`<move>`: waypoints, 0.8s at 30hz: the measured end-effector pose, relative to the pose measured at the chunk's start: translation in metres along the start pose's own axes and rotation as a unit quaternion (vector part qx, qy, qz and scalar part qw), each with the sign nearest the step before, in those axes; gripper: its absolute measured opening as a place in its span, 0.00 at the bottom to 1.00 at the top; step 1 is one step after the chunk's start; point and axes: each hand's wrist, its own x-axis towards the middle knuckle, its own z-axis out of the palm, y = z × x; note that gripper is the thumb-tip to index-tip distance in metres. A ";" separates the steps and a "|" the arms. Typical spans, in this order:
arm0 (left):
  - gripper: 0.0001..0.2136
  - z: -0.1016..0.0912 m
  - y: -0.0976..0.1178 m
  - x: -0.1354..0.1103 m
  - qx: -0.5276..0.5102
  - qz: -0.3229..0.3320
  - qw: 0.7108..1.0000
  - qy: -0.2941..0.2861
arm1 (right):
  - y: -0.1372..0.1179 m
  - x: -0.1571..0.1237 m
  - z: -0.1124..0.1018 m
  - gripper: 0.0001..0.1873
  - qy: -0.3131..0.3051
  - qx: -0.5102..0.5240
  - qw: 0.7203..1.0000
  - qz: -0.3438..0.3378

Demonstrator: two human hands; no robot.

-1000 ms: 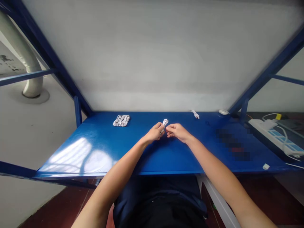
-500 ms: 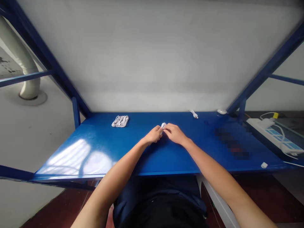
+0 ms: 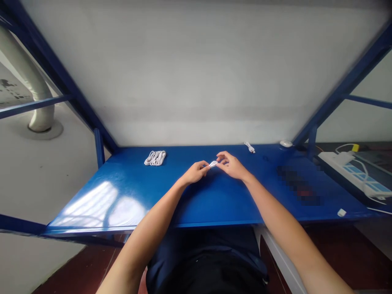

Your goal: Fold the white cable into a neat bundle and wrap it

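Over the middle of the blue table, my left hand pinches one end of a small folded white cable. My right hand is at the cable's other end, fingertips curled close to it; whether it grips the cable I cannot tell. At the table's back left lies a pile of coiled white cables. A single loose white cable lies at the back right.
A small white oval object rests at the back right corner. A white power strip with cords lies on the surface to the right. A small white piece sits near the front right edge. Blue frame posts flank the table.
The folded cable, held upright a second ago, now lies level between my hands. My right hand has lifted slightly and its fingers have loosened.
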 end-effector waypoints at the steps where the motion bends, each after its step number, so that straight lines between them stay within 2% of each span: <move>1: 0.18 -0.001 0.000 0.000 0.002 0.002 1.000 -0.005 | 0.000 0.000 -0.001 0.15 -0.020 0.009 1.000 -0.007; 4: 0.15 -0.004 -0.002 0.000 -0.001 0.000 1.000 -0.012 | -0.001 0.001 -0.002 0.09 -0.051 0.000 0.998 -0.029; 7: 0.14 -0.008 -0.006 0.002 0.023 0.015 0.999 0.020 | 0.002 0.002 0.000 0.08 -0.020 -0.026 0.999 -0.011; 11: 0.10 -0.015 -0.014 0.003 0.146 0.066 0.982 0.100 | 0.013 0.004 0.004 0.08 0.006 -0.055 0.998 0.021; 14: 0.07 -0.016 -0.018 0.003 0.255 0.075 0.957 0.117 | 0.022 0.006 0.011 0.07 0.008 -0.097 0.995 0.019; 19: 0.10 -0.009 -0.019 0.004 0.377 0.023 0.920 0.108 | 0.029 0.007 0.021 0.08 0.013 -0.183 0.983 0.004; 24: 0.14 -0.006 -0.021 0.006 0.394 -0.001 0.914 0.097 | 0.030 0.005 0.022 0.12 0.001 -0.196 0.980 0.024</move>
